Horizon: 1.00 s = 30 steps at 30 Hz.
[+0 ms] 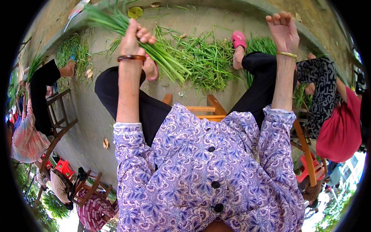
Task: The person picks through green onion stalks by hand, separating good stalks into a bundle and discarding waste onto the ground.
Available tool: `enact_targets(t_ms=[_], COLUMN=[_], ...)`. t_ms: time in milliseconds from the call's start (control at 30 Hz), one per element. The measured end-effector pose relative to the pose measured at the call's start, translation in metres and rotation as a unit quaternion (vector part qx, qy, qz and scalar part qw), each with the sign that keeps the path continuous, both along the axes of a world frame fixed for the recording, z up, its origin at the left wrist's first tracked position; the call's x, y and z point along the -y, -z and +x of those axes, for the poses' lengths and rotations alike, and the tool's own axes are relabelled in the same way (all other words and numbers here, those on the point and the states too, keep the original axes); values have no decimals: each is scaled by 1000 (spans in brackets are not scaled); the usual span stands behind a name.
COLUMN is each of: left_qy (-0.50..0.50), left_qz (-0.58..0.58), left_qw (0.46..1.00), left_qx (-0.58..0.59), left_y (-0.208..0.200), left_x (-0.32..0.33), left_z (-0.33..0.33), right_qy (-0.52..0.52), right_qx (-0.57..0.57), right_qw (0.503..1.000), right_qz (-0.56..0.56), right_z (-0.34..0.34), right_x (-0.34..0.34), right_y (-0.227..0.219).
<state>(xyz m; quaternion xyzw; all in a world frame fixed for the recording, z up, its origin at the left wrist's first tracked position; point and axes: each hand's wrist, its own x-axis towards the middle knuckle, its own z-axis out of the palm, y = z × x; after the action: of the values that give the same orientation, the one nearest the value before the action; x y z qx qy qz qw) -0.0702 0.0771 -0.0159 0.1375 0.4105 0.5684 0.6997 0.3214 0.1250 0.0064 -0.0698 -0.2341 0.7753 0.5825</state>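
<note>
My left hand (134,38) is closed round a bunch of chives (164,58), held up over my left knee. The blurred leafy tips point to the upper left, and the paler stalk ends slope down to the right. A brown bangle circles that wrist. To the right, my right hand (283,33) is raised with its bare palm showing and its fingers bent; nothing is visible in it. A gold-coloured bangle is on this wrist. Between my feet, a loose heap of green stalks and trimmings (201,58) lies on the concrete.
More chives (261,45) lie beside my right foot, which wears a pink shoe (239,39). A low curb (247,9) bends along the far side. People sit close by at left and right. A wooden chair (60,112) stands at left, near a dry leaf (106,143).
</note>
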Motion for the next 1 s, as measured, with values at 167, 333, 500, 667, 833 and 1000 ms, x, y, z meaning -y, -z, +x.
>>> enact_targets(t_ms=[167, 333, 500, 667, 833, 1000], left_qy=[-61, -93, -108, -87, -67, -62], left_qz=[29, 88, 82, 63, 56, 55], left_qw=[993, 985, 977, 971, 975, 976], left_qx=[100, 118, 163, 212, 205, 201], left_y=[-7, -24, -29, -39, -48, -51], left_x=[-4, 10, 15, 26, 25, 24], left_z=[-42, -64, -72, -61, -45, -41], right_qy=[-35, -115, -199, -8, -95, -195], right_qx=[263, 529, 639, 887, 929, 950], right_qw=[964, 835, 704, 462, 343, 235], right_qz=[-8, -97, -237, 14, 101, 68], right_z=[-29, -82, -87, -109, -135, -160], right_x=[1, 18, 56, 114, 115, 104], right_y=[27, 91, 236, 295, 285, 279])
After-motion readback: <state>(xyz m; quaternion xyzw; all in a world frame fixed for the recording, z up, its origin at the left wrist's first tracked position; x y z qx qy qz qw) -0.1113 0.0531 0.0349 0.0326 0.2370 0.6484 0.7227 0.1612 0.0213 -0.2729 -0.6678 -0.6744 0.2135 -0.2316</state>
